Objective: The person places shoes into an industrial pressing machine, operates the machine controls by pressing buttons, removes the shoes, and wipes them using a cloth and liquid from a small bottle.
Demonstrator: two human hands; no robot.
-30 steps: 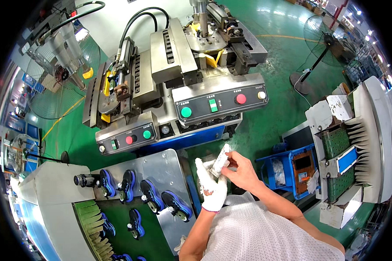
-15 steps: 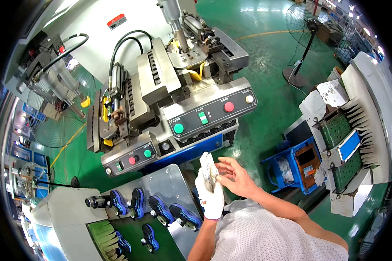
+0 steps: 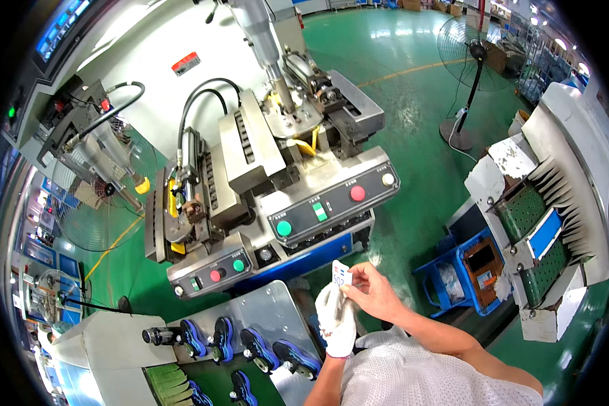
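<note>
Just in front of my body, a small white printed card (image 3: 341, 273) with red and blue marks is held up between both hands. My left hand (image 3: 335, 319), in a white knit glove, is closed around its lower part. The thumb and fingers of my bare right hand (image 3: 373, 292) pinch the card's right edge. Whether more cards lie behind it in the glove is hidden. Beyond the hands is a steel machine with a front control panel (image 3: 331, 203), apart from both of them.
Several black-and-blue shoes (image 3: 258, 349) stand by a metal plate (image 3: 272, 311) at lower left, above a green conveyor. To the right, a blue stool (image 3: 446, 281) carries a brown tray, beside a conveyor outlet with hanging strips (image 3: 558, 196). A standing fan (image 3: 477, 51) is farther back.
The card has turned so its printed face shows, and my right fingers have closed on its edge. My view has shifted, so the machine and shoes sit lower in the picture.
</note>
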